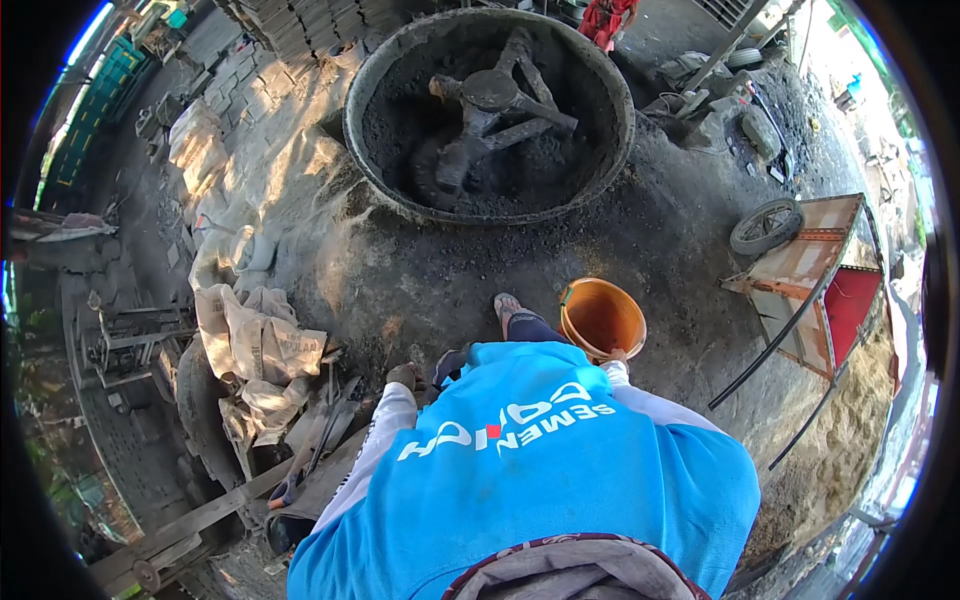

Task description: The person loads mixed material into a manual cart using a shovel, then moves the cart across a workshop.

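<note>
An orange bucket (603, 318) hangs or stands in front of my body on the right, its open mouth up and its inside looking empty. My right hand (617, 356) is at its near rim, fingers closed on the edge. On the other side, my left hand (404, 376) is beside my body, dark and small in view, its fingers too unclear to read. Ahead is a large round mixer pan (364, 168) with dark material and a metal arm assembly (490, 92) inside. A foot in a sandal shows between the bucket and my left side.
Sacks (262, 335) lie at the left near wooden boards (215, 508). A cart (815, 285) with a wheel (766, 226) stands at the right. A white container (254, 250) sits left of the pan. Beyond the pan is a person in red (606, 20).
</note>
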Demonstrator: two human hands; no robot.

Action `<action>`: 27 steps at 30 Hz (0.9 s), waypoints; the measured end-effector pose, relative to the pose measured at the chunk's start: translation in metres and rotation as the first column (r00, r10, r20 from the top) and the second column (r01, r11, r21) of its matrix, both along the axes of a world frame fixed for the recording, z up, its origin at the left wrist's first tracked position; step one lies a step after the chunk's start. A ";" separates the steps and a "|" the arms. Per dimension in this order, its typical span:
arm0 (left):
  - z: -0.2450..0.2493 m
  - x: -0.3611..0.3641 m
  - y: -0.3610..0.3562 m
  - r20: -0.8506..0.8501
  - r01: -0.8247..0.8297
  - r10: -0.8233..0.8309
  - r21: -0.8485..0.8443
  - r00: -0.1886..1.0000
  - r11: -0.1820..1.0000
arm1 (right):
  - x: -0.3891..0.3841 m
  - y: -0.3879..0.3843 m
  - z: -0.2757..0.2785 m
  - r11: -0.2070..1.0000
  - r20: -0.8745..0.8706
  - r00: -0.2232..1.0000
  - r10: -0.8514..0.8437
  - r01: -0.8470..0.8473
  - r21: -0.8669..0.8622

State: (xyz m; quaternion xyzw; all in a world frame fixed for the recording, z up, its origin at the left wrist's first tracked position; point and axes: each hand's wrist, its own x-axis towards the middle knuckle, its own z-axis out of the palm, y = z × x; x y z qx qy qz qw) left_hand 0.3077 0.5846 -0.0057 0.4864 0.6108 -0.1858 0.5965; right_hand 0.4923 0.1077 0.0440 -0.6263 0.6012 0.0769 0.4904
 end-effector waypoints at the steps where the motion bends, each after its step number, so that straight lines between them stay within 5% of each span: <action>1: 0.001 0.002 -0.001 -0.022 -0.004 0.004 -0.004 1.000 1.000 | -0.002 0.000 0.003 1.000 0.016 1.000 0.017 -0.017 0.002; 7: 0.000 0.012 -0.001 -0.089 0.038 -0.040 -0.031 0.995 0.999 | 0.000 0.019 0.051 0.998 0.066 0.996 -0.052 0.050 0.028; 14: 0.011 0.019 -0.003 -0.098 0.038 -0.042 -0.048 0.994 0.998 | 0.002 -0.002 0.028 1.000 -0.015 1.000 0.019 -0.018 0.017; 17: 0.016 0.024 -0.003 -0.098 0.055 -0.059 -0.043 0.993 0.998 | 0.006 0.009 0.041 0.995 0.003 0.995 -0.101 0.101 0.011; 20: 0.007 0.022 -0.002 -0.028 0.151 -0.151 0.009 0.988 0.988 | 0.007 0.003 0.037 1.000 -0.036 0.999 -0.026 0.025 -0.016; 24: 0.005 0.025 -0.006 -0.018 -0.026 0.025 -0.041 1.000 0.999 | 0.004 -0.001 0.043 0.981 -0.003 0.985 0.171 -0.171 -0.089; 27: 0.006 0.026 -0.007 -0.018 0.038 -0.038 -0.005 0.999 0.999 | 0.007 0.000 0.040 0.994 -0.005 0.995 0.098 -0.098 -0.058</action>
